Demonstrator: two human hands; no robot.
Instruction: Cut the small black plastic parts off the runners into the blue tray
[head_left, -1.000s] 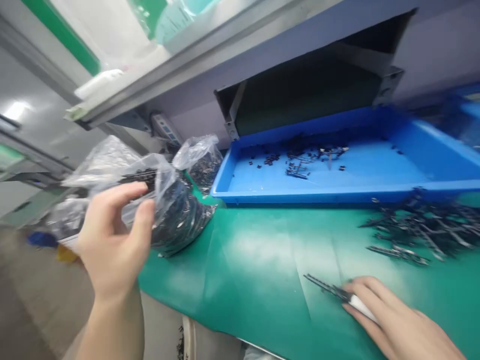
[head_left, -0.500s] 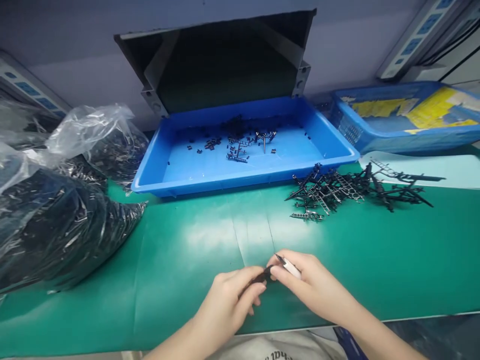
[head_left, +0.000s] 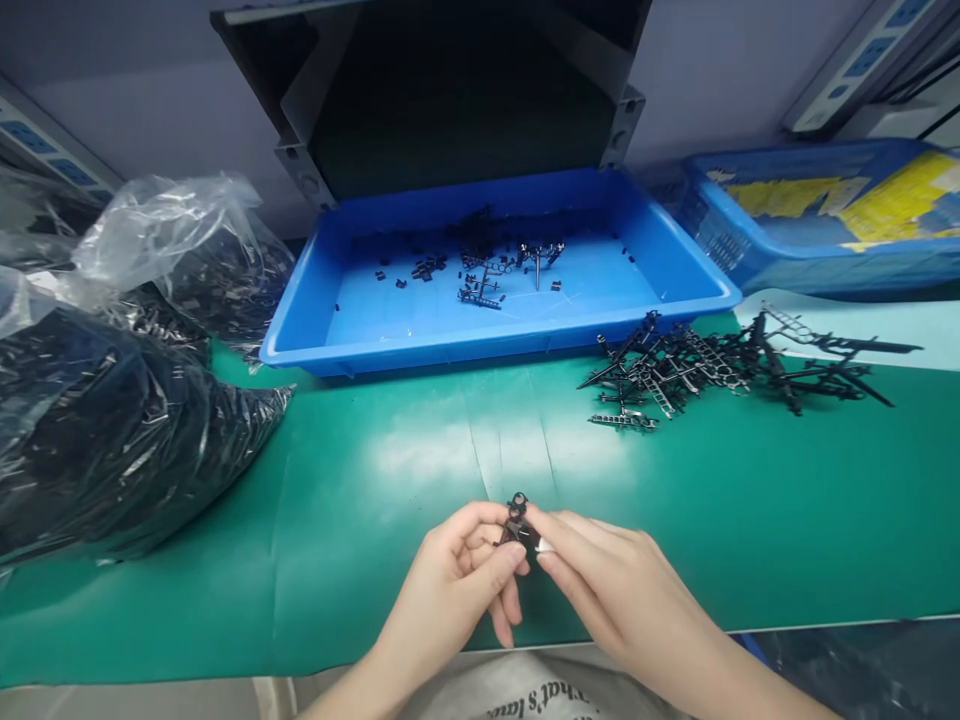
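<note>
One small black part (head_left: 517, 512) sat at six o'clock above the green mat (head_left: 360, 560), pinched by the left hand (head_left: 457, 570) while the right hand (head_left: 619, 570), grasping something white (head_left: 544, 546), touched it, two-handed handling seemingly under way and probably calling next for steady fingertips.

One table (head_left: 390, 440), green-topped, creased near the middle; one basket (head_left: 847, 270), blue, with yellow patches (head_left: 896, 205) inside, at the far right, and one pale sheet (head_left: 915, 322) lying flat just in front of it. One wall (head_left: 712, 80), greyish purple, at the rear; before it, one dark panel (head_left: 457, 100) with a metal bracket (head_left: 621, 125) at each lower corner. Two socket strips (head_left: 870, 57), slanting, one per side; dark cables (head_left: 922, 85), upper right.
</note>
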